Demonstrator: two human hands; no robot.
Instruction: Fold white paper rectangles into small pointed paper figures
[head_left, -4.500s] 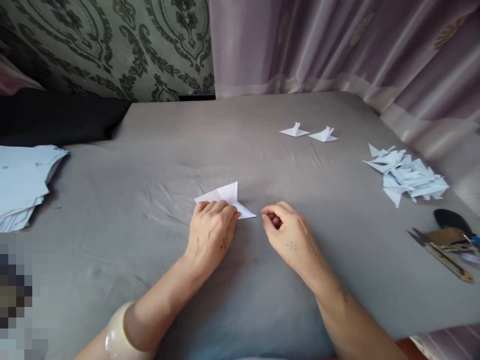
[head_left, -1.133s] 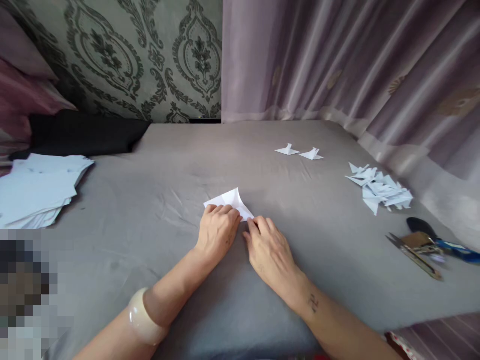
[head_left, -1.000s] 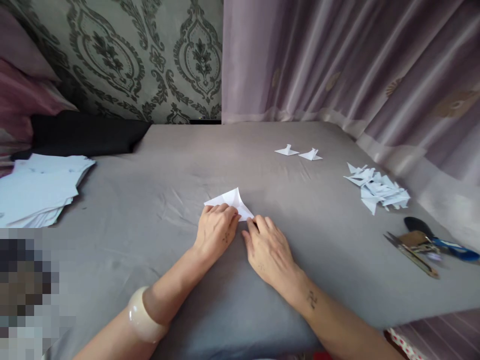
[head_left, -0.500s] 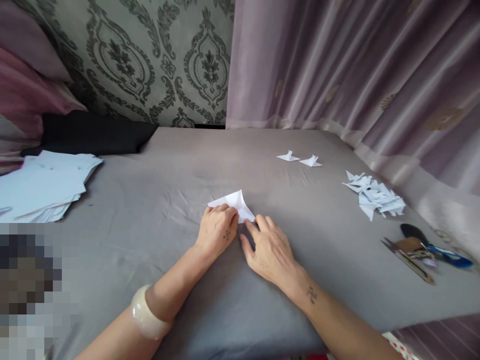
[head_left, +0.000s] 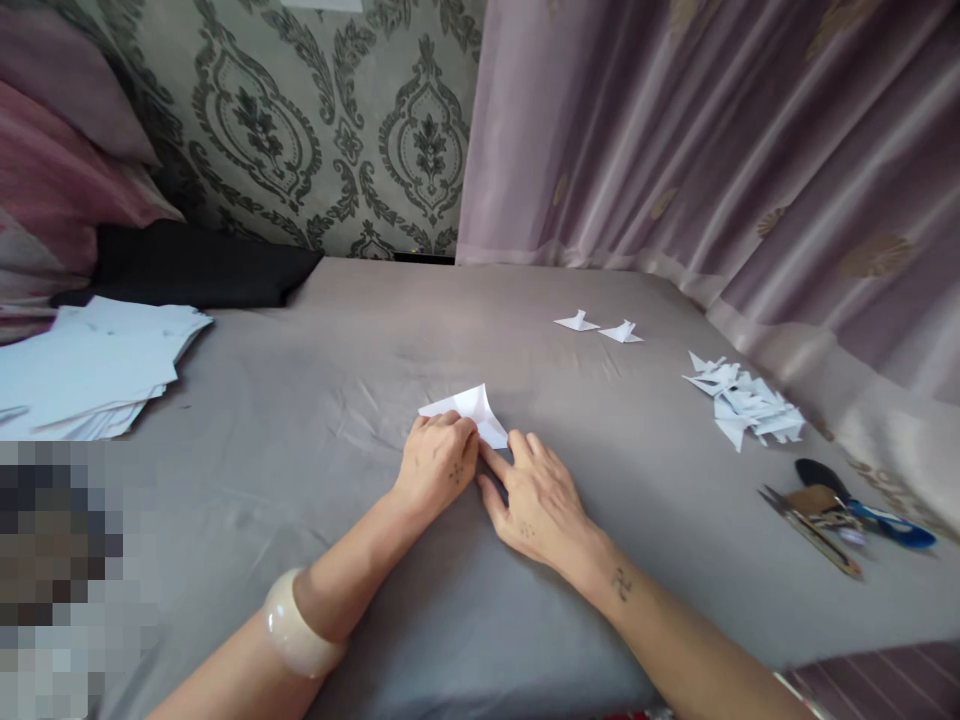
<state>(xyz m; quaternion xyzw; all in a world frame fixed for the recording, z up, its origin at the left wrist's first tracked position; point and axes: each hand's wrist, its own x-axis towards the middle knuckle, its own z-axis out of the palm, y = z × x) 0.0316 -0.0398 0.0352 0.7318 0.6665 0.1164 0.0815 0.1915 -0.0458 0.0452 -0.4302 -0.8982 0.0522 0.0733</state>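
A white sheet of folded paper [head_left: 480, 408] lies on the grey cloth in front of me, one pointed corner sticking up and away. My left hand [head_left: 437, 462] is closed on its near left edge, fingers curled and thumb hidden behind the knuckles. My right hand [head_left: 541, 500] rests on the cloth with its fingers apart. Its index finger reaches to the paper's near edge, beside my left fingertips, and its thumb lies below. The near edge of the paper is partly covered by both hands.
Two folded paper birds [head_left: 621, 332] stand at the back right. Farther right lies a heap of folded white paper pieces [head_left: 750, 400]. Blue-handled scissors [head_left: 892, 525] and a slim pointed tool [head_left: 814, 535] lie nearer. A stack of white paper [head_left: 97, 350] is at left, before black cloth [head_left: 210, 265].
My right index finger has slid left along the paper's near edge, toward my left fingertips. My left hand keeps its hold. The view has shifted slightly.
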